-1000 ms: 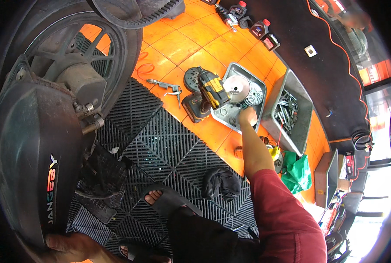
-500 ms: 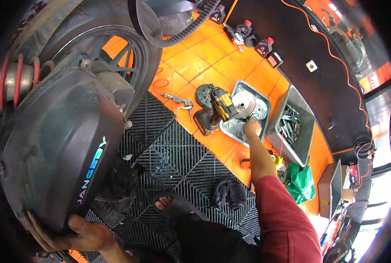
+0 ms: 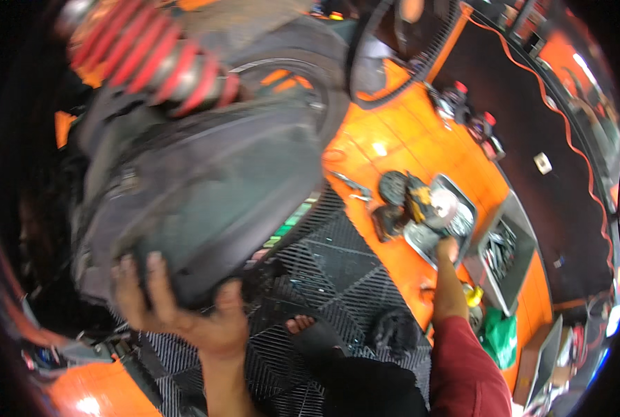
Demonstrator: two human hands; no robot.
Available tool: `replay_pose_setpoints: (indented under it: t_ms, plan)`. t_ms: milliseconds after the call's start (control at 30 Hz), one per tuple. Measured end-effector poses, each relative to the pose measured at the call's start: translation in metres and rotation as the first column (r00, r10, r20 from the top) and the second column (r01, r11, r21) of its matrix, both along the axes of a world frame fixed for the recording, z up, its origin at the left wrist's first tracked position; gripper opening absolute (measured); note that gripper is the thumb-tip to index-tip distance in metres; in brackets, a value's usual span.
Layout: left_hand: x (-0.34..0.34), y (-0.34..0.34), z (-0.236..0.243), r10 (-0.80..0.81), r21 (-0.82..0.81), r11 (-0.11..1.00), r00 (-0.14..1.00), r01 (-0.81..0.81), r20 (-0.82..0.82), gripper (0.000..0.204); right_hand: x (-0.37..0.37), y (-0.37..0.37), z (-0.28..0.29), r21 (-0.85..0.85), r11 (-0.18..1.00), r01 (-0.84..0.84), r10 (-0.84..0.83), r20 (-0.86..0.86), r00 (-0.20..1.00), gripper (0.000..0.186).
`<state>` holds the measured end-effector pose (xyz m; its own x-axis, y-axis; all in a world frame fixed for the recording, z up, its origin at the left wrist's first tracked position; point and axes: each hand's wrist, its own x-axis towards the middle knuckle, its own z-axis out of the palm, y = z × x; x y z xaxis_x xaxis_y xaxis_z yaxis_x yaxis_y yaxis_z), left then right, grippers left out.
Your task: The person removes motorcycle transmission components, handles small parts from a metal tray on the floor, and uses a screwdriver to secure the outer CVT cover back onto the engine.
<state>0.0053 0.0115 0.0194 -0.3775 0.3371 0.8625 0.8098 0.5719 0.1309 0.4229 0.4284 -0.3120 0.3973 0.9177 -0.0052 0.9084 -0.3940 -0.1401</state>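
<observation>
A large black scooter engine cover (image 3: 233, 201) with a shiny green lettered strip fills the left side. My left hand (image 3: 192, 316) grips its rounded near end, fingers over the top and thumb along the right side. Farther off, my right hand (image 3: 448, 249) reaches into the near end of a grey metal tray (image 3: 419, 236); it is small and blurred, and its fingers cannot be made out. In that tray lie a smooth metal disc (image 3: 444, 203) and a finned disc (image 3: 462, 221). A yellow and black cordless power tool (image 3: 418, 198) stands beside the tray.
Right of the tray is a grey bin (image 3: 520, 274) of metal tools. A green bag (image 3: 499, 337) lies nearer. An air blow gun (image 3: 351, 185) and round dark part rest on orange tiles. Black cloth (image 3: 397, 330) lies on the mat. A red coil spring (image 3: 157, 59) and wheel rise behind the cover.
The view has swung, so the scene sits farther right and lower. My left hand appears higher on the cover's end, its fingers now showing on top. My right hand stays at the tray.
</observation>
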Motion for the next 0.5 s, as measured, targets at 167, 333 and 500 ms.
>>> replay_pose_setpoints:
  t_ms: [167,333,500]
  plan:
    - [-0.001,0.0,0.0,0.021,0.045,0.999,1.0,-0.021,0.01,0.074,-0.014,-0.004,0.021,0.041,0.992,0.119,-0.106,-0.238,0.965,0.032]
    - [-0.002,0.003,-0.005,0.02,0.078,0.997,0.999,-0.022,0.036,0.074,-0.031,-0.021,0.031,0.073,0.993,-0.096,0.107,-0.162,0.981,0.033]
    - [-0.004,-0.001,-0.004,0.039,0.033,0.999,0.999,-0.039,-0.011,0.073,-0.034,-0.021,0.028,0.128,0.991,-0.039,0.039,0.002,0.999,0.027]
